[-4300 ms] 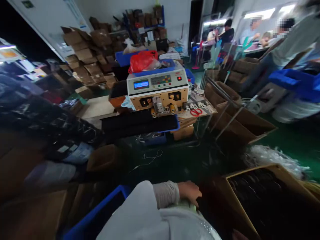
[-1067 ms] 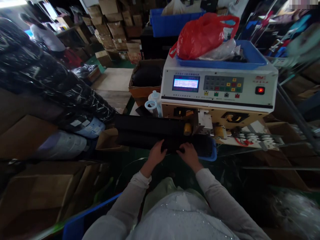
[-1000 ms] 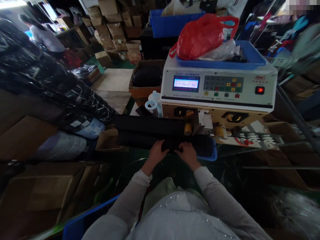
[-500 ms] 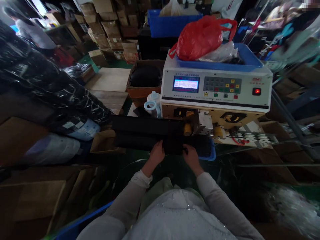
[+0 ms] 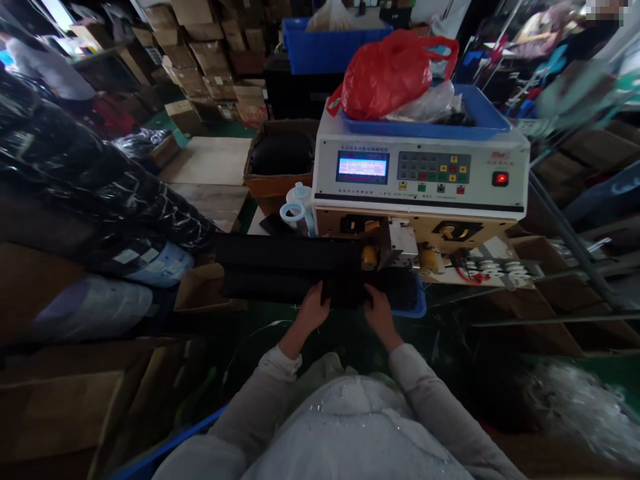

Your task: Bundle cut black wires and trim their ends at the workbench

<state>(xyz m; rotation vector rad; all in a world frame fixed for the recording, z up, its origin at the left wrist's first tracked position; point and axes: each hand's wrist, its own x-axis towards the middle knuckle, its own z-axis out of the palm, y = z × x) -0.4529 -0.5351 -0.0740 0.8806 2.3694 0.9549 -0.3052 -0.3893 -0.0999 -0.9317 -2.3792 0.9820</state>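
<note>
Dark green floor [image 5: 255, 313], matte black piece [image 5: 345, 291], outline faint in shadow

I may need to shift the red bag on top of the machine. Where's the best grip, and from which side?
Probably the loop handle at the right of the red bag, coming from above: it stands clear of the slumped body, leaving an opening to hook. Coming from the front looks worse, since a clear plastic bag lies there.

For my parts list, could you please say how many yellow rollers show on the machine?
2: left roller and right roller, either side of the metal block; others may be hidden.
</note>
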